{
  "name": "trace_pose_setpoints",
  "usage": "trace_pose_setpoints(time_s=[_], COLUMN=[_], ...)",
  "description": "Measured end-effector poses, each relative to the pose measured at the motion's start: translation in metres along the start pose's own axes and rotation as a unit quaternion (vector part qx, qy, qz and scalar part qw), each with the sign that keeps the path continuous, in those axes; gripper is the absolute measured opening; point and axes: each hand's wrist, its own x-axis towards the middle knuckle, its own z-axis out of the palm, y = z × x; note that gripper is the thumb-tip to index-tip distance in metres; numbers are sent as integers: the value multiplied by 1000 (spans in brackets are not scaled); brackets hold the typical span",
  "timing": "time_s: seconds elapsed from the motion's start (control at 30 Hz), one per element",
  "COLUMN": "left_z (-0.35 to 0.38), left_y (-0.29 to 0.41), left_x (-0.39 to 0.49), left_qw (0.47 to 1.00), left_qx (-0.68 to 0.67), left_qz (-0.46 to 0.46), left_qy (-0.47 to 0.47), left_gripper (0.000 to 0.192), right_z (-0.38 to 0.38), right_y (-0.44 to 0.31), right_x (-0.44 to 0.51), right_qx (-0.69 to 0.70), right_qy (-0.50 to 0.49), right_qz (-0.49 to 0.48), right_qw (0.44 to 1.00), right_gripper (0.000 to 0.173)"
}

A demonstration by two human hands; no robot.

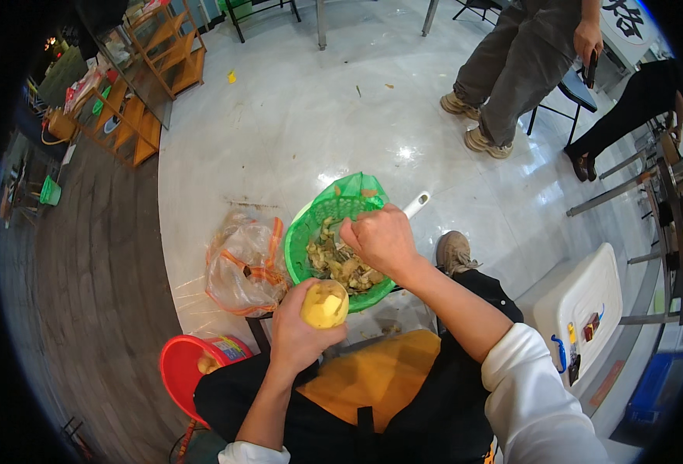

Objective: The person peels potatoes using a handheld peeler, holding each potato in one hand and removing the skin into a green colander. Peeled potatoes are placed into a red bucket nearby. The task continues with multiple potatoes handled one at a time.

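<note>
A partly peeled potato (324,304), yellow with brownish skin left near its top, sits in my left hand (301,333). My right hand (379,240) is curled in a fist above a green basket (296,264) lined with a green bag. Whatever the right fist holds is hidden by the fingers. Brown and yellowish peelings (347,269) lie inside the basket. A white handle (419,203) juts out beyond the basket, behind my right hand.
Left of the basket lies a clear plastic bag with orange trim (245,264). A red bucket (170,371) with potatoes stands at lower left. A white lidded box (588,307) is at right. Another person (515,69) stands ahead, and wooden shelves (135,130) are at upper left.
</note>
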Motion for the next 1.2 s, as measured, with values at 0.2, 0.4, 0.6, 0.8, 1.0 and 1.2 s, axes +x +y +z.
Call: trace_pose_setpoints(time_s=[0.2, 0.4, 0.6, 0.8, 1.0, 1.2], left_z=[-4, -1, 0, -1, 4, 3], left_y=[-12, -10, -2, -1, 7, 8], left_x=[7, 5, 2, 3, -2, -1], left_qw=[998, 998, 986, 980, 966, 965], left_qx=[54, -60, 153, 178, 248, 240], left_qz=[-38, -9, 51, 79, 52, 86], left_qy=[25, -20, 30, 43, 44, 62], left_gripper=[73, 70, 68, 67, 68, 68], right_z=[5, 15, 5, -12, -3, 6], right_y=[-35, -8, -14, -20, -40, -10], right_x=[-19, -2, -8, -1, -13, -4], right_qx=[139, 71, 78, 49, 142, 55], right_qy=[-14, -18, 10, 30, -47, 7], right_qz=[-75, 42, -21, -14, -112, 6], right_qw=[987, 996, 997, 998, 982, 998], right_gripper=[40, 38, 39, 40, 39, 37])
